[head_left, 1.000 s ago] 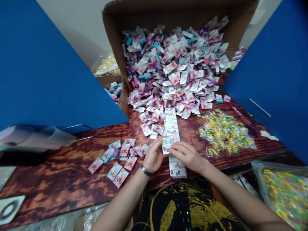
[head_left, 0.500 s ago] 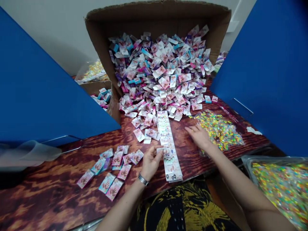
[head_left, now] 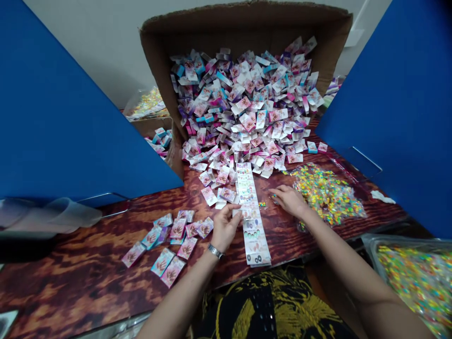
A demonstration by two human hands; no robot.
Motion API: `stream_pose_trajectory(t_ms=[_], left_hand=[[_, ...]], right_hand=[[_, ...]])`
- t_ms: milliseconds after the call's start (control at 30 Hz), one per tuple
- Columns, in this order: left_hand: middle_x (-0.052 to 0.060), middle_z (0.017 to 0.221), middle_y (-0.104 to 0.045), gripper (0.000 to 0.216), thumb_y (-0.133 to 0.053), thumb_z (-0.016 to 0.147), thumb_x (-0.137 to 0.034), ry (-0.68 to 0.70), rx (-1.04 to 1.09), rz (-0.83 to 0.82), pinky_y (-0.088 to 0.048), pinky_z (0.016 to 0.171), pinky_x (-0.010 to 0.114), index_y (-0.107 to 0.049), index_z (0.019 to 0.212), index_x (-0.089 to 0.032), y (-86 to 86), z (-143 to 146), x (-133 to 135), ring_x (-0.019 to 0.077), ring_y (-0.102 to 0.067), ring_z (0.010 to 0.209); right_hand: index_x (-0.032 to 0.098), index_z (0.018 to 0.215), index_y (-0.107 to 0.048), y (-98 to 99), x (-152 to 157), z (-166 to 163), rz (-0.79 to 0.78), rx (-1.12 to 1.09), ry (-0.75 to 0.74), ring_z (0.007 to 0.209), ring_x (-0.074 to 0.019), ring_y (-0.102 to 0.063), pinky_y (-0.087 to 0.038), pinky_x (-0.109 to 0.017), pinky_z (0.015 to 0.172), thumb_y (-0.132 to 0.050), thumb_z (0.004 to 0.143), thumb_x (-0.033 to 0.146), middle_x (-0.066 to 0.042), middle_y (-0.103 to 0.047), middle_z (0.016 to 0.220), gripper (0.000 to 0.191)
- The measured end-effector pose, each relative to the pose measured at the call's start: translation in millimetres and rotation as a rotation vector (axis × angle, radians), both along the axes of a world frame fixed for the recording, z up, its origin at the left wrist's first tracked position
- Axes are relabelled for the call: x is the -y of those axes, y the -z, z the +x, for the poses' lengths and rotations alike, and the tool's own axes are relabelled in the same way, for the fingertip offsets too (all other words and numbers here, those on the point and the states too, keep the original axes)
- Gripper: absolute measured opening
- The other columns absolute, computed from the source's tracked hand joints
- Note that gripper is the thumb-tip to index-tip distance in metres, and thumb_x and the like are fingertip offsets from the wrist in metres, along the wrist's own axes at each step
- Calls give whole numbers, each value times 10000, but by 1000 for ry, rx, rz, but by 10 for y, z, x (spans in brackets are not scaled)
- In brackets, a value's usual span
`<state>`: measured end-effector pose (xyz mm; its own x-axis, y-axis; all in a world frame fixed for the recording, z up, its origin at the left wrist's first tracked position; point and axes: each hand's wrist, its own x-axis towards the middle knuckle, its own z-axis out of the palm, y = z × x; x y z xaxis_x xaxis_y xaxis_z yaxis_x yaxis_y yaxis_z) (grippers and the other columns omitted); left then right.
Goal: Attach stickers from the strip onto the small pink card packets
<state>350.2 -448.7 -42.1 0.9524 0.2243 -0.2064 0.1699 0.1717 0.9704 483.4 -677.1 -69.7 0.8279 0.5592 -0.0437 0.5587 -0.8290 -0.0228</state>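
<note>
My left hand (head_left: 226, 228), wearing a metal watch, pinches a small pale piece at the left edge of a long printed paper strip (head_left: 251, 235); thumb and fingers partly hide the piece, so its kind is unclear. Across the strip, my right hand (head_left: 291, 201) is low over the table with its fingertips closed around a tiny colourful packet (head_left: 274, 195). Another bright bit (head_left: 262, 204) lies between that hand and the strip. Right beside my right hand spreads a heap of small yellow-green packets (head_left: 325, 190).
A large cardboard box (head_left: 155, 56) on its side spills small printed cartons (head_left: 247, 120) onto the table. Closed cartons (head_left: 173, 270) lie to the left. Blue panels (head_left: 88, 122) stand on both sides. A clear tub (head_left: 370, 240) of colourful packets is at the lower right.
My right hand has gone from flat, stretched fingers to bent fingertips, and a bright bit now shows beside the strip. My left hand has risen slightly along the strip. The view has shifted a little.
</note>
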Motion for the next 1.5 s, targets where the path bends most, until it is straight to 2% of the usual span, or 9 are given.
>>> stream_pose_trajectory(t_ms=[200, 500, 833, 933, 1000, 1133, 1233, 1367, 1500], left_hand=[[-52, 579, -497, 255, -656, 736, -325, -36, 78, 107, -411, 504, 182, -609, 918, -153, 3, 93, 26, 65, -463, 506], [22, 798, -649, 296, -629, 752, -332, -51, 16, -17, -510, 589, 239, -593, 993, -165, 47, 189, 69, 109, -593, 617], [27, 834, -659, 320, -671, 725, -325, -91, 21, -103, -555, 622, 255, -609, 979, -142, 184, 195, 81, 124, -632, 676], [26, 825, -666, 322, -680, 716, -327, -73, 5, -109, -558, 634, 264, -622, 968, -136, 178, 193, 87, 123, -633, 665], [27, 819, -665, 333, -686, 710, -335, -50, -3, -119, -557, 644, 268, -626, 967, -133, 147, 191, 100, 125, -633, 666], [40, 892, -653, 365, -669, 725, -403, -15, -15, -206, -553, 666, 273, -638, 969, -134, 47, 168, 134, 136, -627, 733], [49, 915, -642, 367, -647, 751, -429, 36, -30, -281, -543, 684, 264, -628, 952, -123, 14, 126, 133, 139, -621, 780], [29, 832, -638, 352, -688, 727, -374, 64, -20, -248, -532, 679, 253, -580, 952, -126, 60, 72, 92, 114, -613, 711], [43, 865, -633, 272, -584, 809, -363, 47, 68, 43, -537, 689, 287, -588, 983, -154, 108, 37, 36, 132, -611, 720]], right_hand=[[164, 1021, -629, 87, -43, -36, -52, 41, 142, 944, -288, -542, -402, -343, 737, -506, 878, 402, -137, -613, 961, 304], [191, 1040, -555, 188, -72, -65, -24, 33, 175, 838, -193, -576, -379, -272, 688, -414, 934, 277, -82, -616, 909, 197], [152, 883, -578, 175, -25, -153, -25, 114, 296, 804, -231, -572, -374, -302, 641, -435, 928, 331, -115, -608, 867, 233], [166, 960, -561, -64, -163, -283, 173, 147, 154, 797, -179, -579, -396, -277, 689, -381, 959, 302, -82, -623, 915, 225], [178, 971, -566, -251, -302, -396, 344, 179, -106, 867, -172, -575, -396, -274, 774, -399, 957, 291, -70, -632, 959, 202], [206, 950, -604, -434, -561, -570, 333, 247, -406, 855, -195, -569, -391, -315, 775, -489, 916, 230, -50, -652, 971, 122], [202, 952, -621, -401, -645, -615, 381, 200, -439, 856, -196, -569, -415, -313, 761, -500, 905, 198, -58, -650, 986, 129], [196, 995, -615, -376, -659, -628, 626, -89, -400, 946, -193, -565, -445, -307, 825, -496, 912, 243, -74, -629, 1028, 153], [198, 1070, -572, -352, -663, -628, 873, -468, -136, 857, -175, -607, -485, -301, 759, -509, 897, 311, -55, -639, 966, 216]])
